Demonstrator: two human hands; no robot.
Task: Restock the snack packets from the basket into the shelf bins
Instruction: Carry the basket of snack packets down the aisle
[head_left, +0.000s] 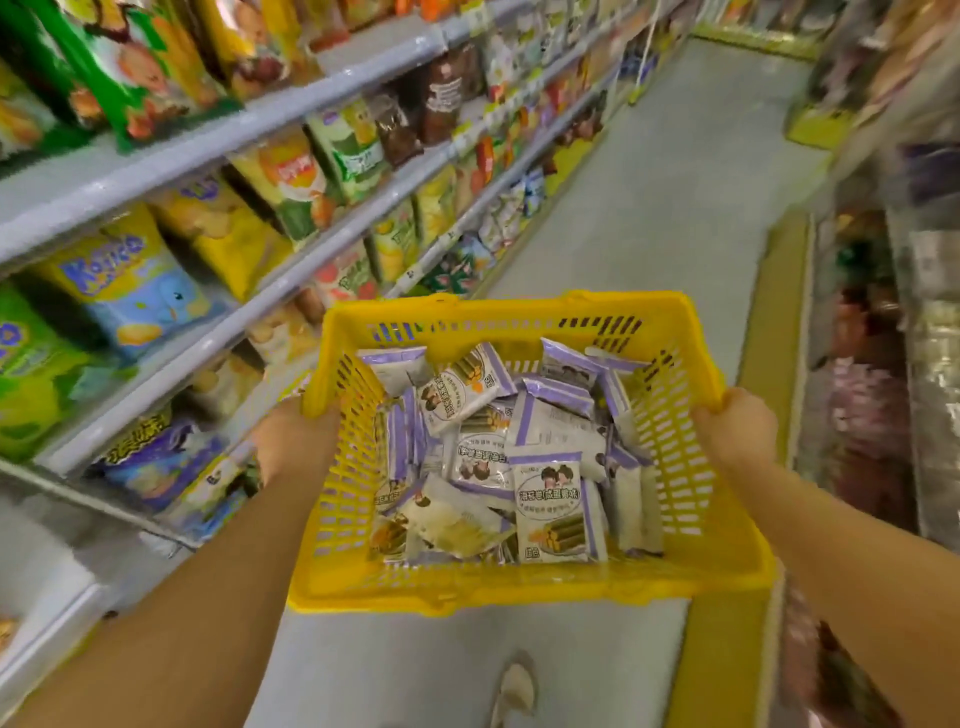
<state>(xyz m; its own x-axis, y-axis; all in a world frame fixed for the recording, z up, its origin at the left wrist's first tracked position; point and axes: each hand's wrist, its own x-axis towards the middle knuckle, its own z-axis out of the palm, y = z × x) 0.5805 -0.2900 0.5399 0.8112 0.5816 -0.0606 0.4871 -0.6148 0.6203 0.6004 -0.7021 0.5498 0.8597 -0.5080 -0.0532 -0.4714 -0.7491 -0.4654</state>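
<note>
Now, I see the yellow basket (519, 597) held out in front, above the grey aisle floor (675, 208). The left hand (291, 441) curls round the basket's left rim. The right hand (737, 431) grips its right rim, fingers wrapped over the edge. White-and-purple snack packets (550, 499) lie heaped loose inside the basket. Left of the basket, shelves (156, 171) carry bright snack bags. The stock to the right of the basket is too blurred to read.
</note>
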